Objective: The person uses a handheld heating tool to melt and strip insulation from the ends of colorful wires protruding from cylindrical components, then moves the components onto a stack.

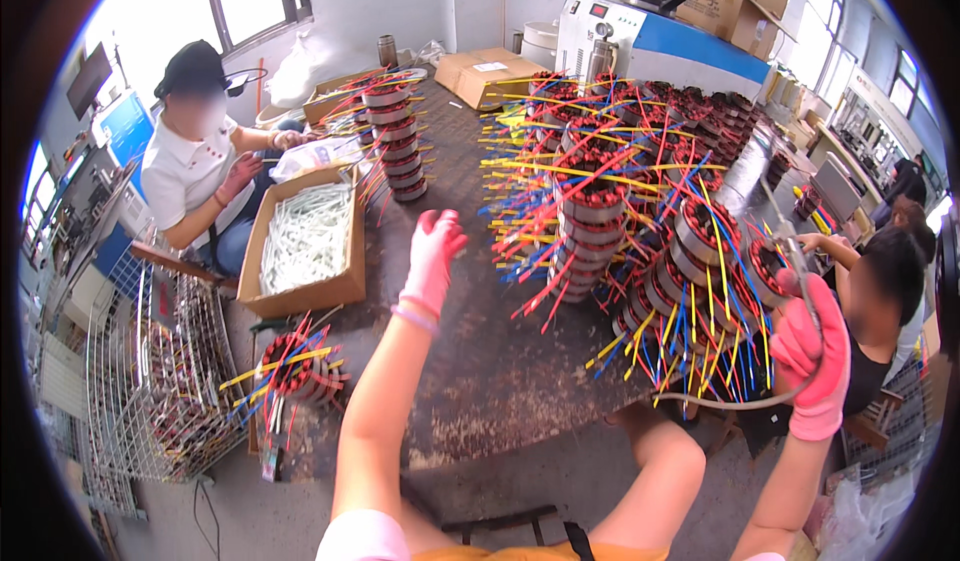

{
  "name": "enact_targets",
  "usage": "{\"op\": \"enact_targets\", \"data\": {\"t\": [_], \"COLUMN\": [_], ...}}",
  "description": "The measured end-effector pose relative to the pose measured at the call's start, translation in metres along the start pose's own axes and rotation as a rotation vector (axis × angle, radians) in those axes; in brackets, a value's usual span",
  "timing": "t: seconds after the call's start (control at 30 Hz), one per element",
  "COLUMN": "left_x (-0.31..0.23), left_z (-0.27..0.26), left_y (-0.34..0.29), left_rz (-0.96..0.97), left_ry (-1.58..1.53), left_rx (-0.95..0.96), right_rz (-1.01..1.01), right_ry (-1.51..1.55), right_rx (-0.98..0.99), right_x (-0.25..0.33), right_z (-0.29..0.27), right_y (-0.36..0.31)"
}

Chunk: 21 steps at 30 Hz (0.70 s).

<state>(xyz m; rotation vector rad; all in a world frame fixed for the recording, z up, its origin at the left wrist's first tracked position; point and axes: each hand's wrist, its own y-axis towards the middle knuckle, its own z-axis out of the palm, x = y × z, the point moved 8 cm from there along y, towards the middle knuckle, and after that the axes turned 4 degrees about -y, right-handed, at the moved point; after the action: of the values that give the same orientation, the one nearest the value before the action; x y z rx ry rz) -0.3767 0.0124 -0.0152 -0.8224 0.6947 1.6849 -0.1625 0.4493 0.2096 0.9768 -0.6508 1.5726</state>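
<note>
Left fingers [445, 223] loosely bent, nothing in them; right fingers [795, 346] curled by a grey cord [730, 404].
Cord crosses the right glove [826, 361], then loops left to the bench's [490, 371] near edge; can't tell if it's gripped or just lying against the fingers. Near wired stator stack [705, 233] sits just left of the right fingers. Left glove [430, 266] is over bare bench, between the stator stacks on the right and the carton of white tubes [308, 236] on the left.
</note>
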Motion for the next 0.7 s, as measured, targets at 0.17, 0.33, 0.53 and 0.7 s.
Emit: {"op": "enact_targets", "data": {"t": [0.17,0.33,0.53,0.7], "left_x": [-0.121,-0.238,-0.233,-0.241], "left_z": [0.050,-0.069,-0.136,-0.120], "left_y": [-0.187,-0.213,-0.207,-0.215], "left_rz": [0.238,0.346,0.046,0.154], "left_ry": [0.887,1.923,1.664,1.735], "left_rx": [0.337,0.140,0.151,0.070], "right_rz": [0.058,0.117,0.254,0.338], "right_ry": [-0.009,-0.076,-0.194,-0.262], "right_rx": [0.062,0.096,0.113,0.159], "right_x": [-0.030,-0.071,-0.129,-0.164], "right_z": [0.040,0.069,0.096,0.095], "right_y": [-0.033,-0.078,-0.115,-0.145]}}
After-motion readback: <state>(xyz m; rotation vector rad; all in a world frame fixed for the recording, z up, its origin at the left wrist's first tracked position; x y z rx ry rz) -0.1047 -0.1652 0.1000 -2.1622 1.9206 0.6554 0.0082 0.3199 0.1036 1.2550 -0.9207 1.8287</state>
